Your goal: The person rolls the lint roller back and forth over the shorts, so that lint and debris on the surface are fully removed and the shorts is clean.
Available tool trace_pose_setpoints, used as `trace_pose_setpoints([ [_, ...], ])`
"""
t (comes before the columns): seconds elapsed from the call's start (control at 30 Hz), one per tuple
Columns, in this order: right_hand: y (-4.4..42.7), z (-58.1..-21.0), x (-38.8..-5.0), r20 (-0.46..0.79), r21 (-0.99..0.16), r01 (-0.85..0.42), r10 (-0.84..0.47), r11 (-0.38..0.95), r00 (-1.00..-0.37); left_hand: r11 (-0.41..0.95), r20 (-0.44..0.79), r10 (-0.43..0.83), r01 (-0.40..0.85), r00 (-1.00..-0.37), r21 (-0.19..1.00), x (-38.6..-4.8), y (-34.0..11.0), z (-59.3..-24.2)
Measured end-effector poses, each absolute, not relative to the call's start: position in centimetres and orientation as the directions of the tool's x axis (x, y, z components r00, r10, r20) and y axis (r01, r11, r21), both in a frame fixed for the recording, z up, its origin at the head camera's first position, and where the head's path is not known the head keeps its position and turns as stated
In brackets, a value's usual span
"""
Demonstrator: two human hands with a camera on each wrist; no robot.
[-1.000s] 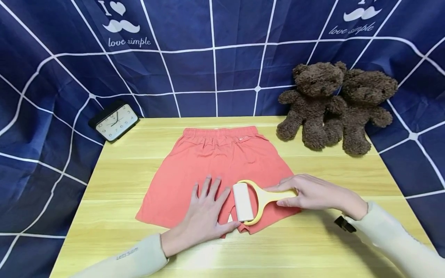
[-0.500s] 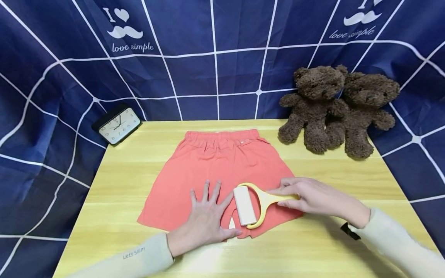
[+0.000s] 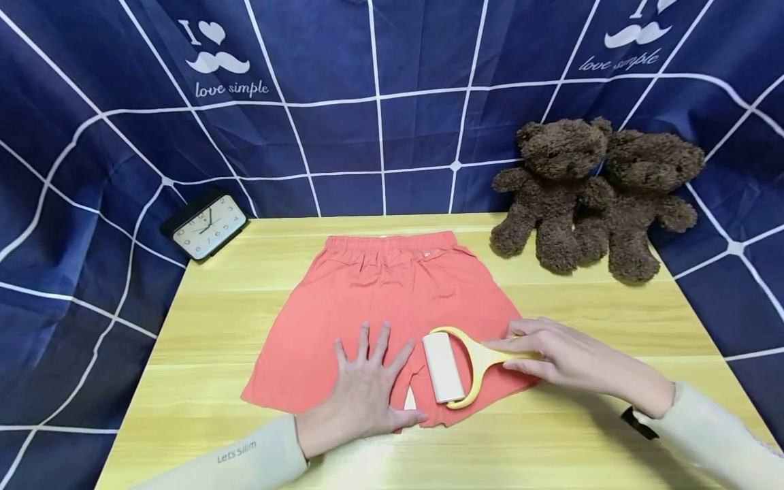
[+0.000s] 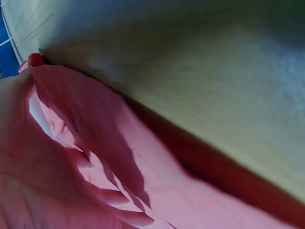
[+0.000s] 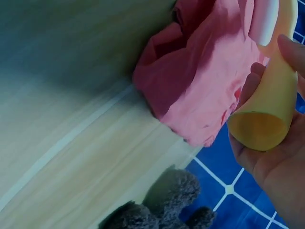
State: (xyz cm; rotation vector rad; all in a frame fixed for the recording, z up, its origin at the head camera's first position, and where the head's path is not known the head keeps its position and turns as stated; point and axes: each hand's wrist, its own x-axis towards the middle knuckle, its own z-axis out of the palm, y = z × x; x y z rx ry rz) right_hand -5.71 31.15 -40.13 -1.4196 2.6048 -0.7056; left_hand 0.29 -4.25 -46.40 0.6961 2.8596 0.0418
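Coral-red shorts (image 3: 343, 299) lie flat on the wooden table (image 3: 214, 333), waistband toward the back. My left hand (image 3: 364, 395) rests on the lower middle of the shorts with its fingers spread straight. In the right hand (image 3: 557, 350) is the yellow handle of a lint roller (image 3: 482, 357), gripped between thumb and fingers. Its white roll (image 3: 444, 367) lies over the right leg of the shorts, just right of the left hand. The right wrist view shows the hollow end of the handle (image 5: 261, 129) in that hand's grip.
Two brown teddy bears (image 3: 554, 190) sit at the back right of the table. A black-framed clock (image 3: 210, 226) stands at the back left. A dark blue cloth (image 3: 343, 136) with white lines hangs behind and at both sides.
My right hand has moved a little to the right with the lint roller, so its roll is farther from the left hand. The left hand stays on the shorts.
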Motion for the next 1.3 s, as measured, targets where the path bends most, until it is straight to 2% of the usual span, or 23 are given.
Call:
trace_pose_setpoints([
  [0.23, 32.5, -40.1, -6.1, 0.147, -0.456, -0.779, -0.827, 0.431, -0.543, 0.886, -0.151, 0.463, 0.458, -0.874, 0.066, 0.5, -4.3, -46.6],
  [0.4, 33.2, -40.1, -6.2, 0.106, -0.455, -0.763, -0.823, 0.459, -0.558, 0.883, -0.141, 0.469, 0.465, -0.872, 0.06, 0.5, -4.3, -46.8],
  [0.53, 33.7, -40.0, -6.1, 0.092, -0.428, -0.764, -0.818, 0.483, -0.568, 0.886, -0.164, 0.463, 0.46, -0.871, 0.06, 0.4, -4.2, -46.6],
  [0.67, 34.5, -40.0, -6.3, 0.096, -0.448, -0.764, -0.824, 0.465, -0.558, 0.89, -0.196, 0.455, 0.453, -0.868, 0.059, 0.3, -4.1, -46.5],
  [0.83, 36.2, -39.8, -6.3, 0.091, -0.456, -0.744, -0.806, 0.489, -0.585, 0.889, -0.206, 0.453, 0.456, -0.867, 0.035, 0.3, -4.2, -46.6],
  [1.03, 38.1, -39.4, -6.2, 0.106, -0.474, -0.746, -0.81, 0.469, -0.577, 0.89, -0.21, 0.449, 0.456, -0.868, 0.021, 0.3, -4.2, -46.5],
  [1.3, 41.3, -38.8, -5.9, 0.1, -0.418, -0.744, -0.788, 0.521, -0.608, 0.889, -0.239, 0.448, 0.458, -0.862, 0.016, 0.2, -4.1, -46.5],
])
